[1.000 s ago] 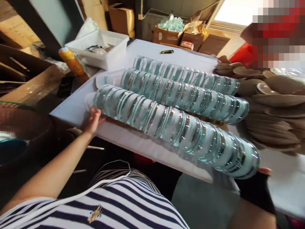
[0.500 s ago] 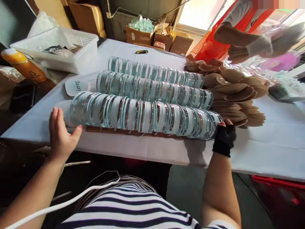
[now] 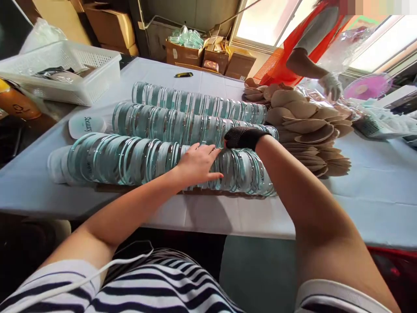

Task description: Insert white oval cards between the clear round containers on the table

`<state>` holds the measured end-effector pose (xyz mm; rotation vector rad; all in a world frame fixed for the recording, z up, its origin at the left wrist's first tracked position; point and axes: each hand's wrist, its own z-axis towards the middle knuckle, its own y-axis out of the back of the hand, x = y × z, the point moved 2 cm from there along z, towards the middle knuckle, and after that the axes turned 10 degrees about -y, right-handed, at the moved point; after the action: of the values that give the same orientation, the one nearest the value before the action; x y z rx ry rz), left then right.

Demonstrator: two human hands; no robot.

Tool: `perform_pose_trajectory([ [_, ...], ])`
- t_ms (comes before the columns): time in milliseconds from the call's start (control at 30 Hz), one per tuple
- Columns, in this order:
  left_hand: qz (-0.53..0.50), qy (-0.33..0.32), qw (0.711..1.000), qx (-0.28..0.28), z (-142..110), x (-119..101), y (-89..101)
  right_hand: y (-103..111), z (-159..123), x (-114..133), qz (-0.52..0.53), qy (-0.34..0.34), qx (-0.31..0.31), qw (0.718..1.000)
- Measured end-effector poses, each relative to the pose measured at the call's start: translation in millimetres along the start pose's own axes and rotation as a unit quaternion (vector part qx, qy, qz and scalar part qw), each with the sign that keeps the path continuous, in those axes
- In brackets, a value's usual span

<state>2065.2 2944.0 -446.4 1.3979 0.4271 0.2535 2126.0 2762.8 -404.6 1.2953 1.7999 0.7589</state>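
Observation:
Three long rows of clear, teal-edged round plastic pieces lie side by side on a table covered in white. My left hand (image 3: 199,165), bare, rests on top of the front row (image 3: 127,161) near its middle, with fingers spread. Just right of it, my right hand (image 3: 243,137), in a black glove, reaches over the same row toward the middle row (image 3: 169,121); its fingers point down and are mostly hidden. Behind lies the back row (image 3: 195,101). Under the front row's near side shows a brown strip (image 3: 110,188).
A pile of brown oval pieces (image 3: 306,126) sits at the rows' right end. A white basket (image 3: 87,89), an orange bottle (image 3: 19,102), a white oval pad (image 3: 86,125) and a yellow-black cutter (image 3: 184,74) are around. A gloved co-worker's hand (image 3: 331,85) is at the far right.
Both my hands have moved from the ends of the front row to its middle and right part. The co-worker's hand has come down toward the table, and my view has shifted slightly right.

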Motion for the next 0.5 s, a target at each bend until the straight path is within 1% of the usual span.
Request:
perform_pose_trajectory([
  [67, -0.001, -0.002, 1.000, -0.002, -6, 4, 0.4, -9, -2, -25, 0.044, 0.005, 0.019, 0.999],
  [133, -0.004, 0.001, 1.000, 0.013, -9, 5, 2.6, -22, -8, -49, 0.118, 0.036, 0.035, 0.992],
  [200, -0.001, 0.006, 0.999, 0.033, -4, 2, 5.9, -33, -14, -63, 0.173, 0.071, 0.043, 0.981],
  [233, 0.003, 0.006, 0.999, 0.039, 1, -2, 7.5, -36, -17, -64, 0.181, 0.076, 0.042, 0.980],
  [267, 0.005, 0.005, 0.999, 0.043, 8, -7, 8.5, -39, -20, -62, 0.170, 0.067, 0.038, 0.982],
  [333, 0.001, -0.008, 0.999, 0.044, 22, -18, 7.9, -40, -24, -51, 0.113, 0.026, 0.020, 0.993],
  [433, -0.007, -0.029, 0.998, 0.046, 37, -33, -0.8, -37, -29, -32, 0.005, -0.043, -0.012, 0.999],
  [500, 0.004, -0.037, 0.998, 0.044, 41, -37, -8.2, -36, -31, -25, -0.024, -0.056, -0.009, 0.998],
])
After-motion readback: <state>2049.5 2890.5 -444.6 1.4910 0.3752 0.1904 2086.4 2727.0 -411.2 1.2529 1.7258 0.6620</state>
